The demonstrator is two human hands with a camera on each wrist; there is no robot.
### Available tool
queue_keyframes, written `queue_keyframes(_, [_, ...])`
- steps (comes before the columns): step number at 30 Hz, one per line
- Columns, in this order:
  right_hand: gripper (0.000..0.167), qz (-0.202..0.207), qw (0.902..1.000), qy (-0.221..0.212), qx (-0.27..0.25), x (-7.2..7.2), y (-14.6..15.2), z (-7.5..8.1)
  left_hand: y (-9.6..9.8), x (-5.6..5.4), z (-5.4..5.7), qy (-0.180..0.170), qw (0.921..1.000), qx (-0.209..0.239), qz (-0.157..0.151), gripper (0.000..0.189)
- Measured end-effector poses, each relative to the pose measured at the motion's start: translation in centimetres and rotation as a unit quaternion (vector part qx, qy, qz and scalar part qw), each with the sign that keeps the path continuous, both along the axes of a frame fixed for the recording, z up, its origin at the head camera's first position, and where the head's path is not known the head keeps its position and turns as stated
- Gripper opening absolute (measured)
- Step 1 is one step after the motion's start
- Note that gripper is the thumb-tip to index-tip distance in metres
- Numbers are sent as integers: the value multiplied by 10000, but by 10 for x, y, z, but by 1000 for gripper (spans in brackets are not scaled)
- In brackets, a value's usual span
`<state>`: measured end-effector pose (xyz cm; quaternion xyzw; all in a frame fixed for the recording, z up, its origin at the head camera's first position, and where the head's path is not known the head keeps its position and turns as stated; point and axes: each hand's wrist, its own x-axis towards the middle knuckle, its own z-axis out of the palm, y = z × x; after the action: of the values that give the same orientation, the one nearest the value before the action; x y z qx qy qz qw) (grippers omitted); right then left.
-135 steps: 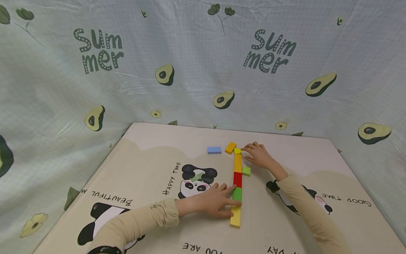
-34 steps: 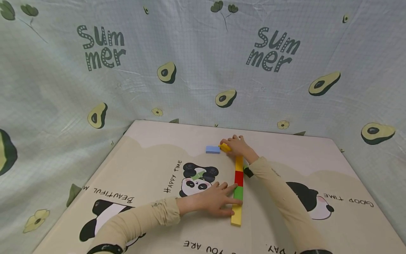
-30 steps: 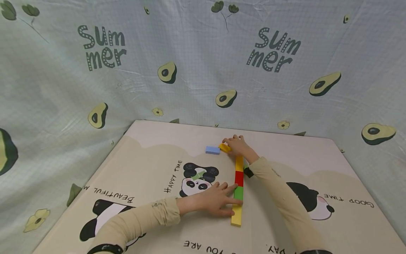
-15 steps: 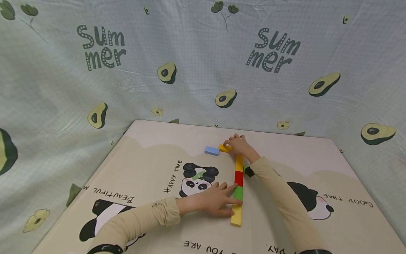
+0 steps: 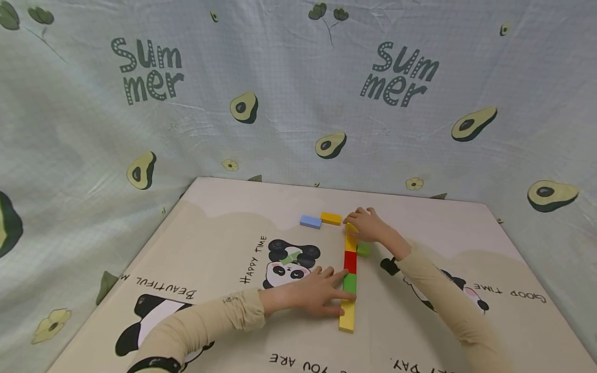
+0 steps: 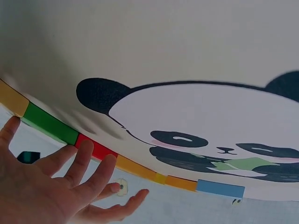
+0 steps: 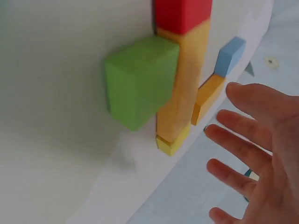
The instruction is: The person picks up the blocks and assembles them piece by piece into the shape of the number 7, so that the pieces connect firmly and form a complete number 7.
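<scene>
A straight row of toy building blocks runs away from me in the head view: a pale yellow block, a green one, a red one and a long orange one. At its far end sits a small yellow block. My left hand rests spread fingertips along the row's left side. My right hand hovers by the far end, fingers loosely bent, holding nothing. Left of it, another orange block touches a blue block at its corner. A light green block stands against the row's right side.
The blocks lie on a panda-print table cover. Behind and at both sides hangs a pale curtain printed with avocados, close to the table's far edge.
The orange block was turned from a slant to lie crosswise, nudging the blue block slightly left. My right hand then released it and moved right. My left hand stayed in place.
</scene>
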<state>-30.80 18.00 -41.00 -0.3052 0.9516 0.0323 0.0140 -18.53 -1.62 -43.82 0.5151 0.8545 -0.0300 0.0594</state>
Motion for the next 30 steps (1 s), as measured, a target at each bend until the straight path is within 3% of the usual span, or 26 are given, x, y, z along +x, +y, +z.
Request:
queue_keyframes(6, [30, 424, 9988, 228, 28, 32, 11, -8, 0, -2, 1, -83, 9999, 58, 49, 42])
queue_keyframes(12, [39, 786, 9957, 483, 46, 64, 14, -11, -3, -1, 2, 415, 9989, 203, -100, 38])
queue_keyframes(16, [43, 784, 9957, 481, 109, 84, 13, -13, -7, 0, 3, 619, 9973, 297, -245, 36])
queue_keyframes(23, [49, 667, 9961, 569, 52, 110, 14, -26, -11, 1, 1, 490, 9972, 345, -437, 40])
queue_keyframes(27, [52, 576, 9968, 544, 55, 123, 11, -29, -13, -5, 7, 581, 9967, 466, -323, 37])
queue_keyframes(30, [55, 509, 9972, 544, 119, 130, 9, -29, -16, -19, 11, 876, 9941, 616, -196, 34])
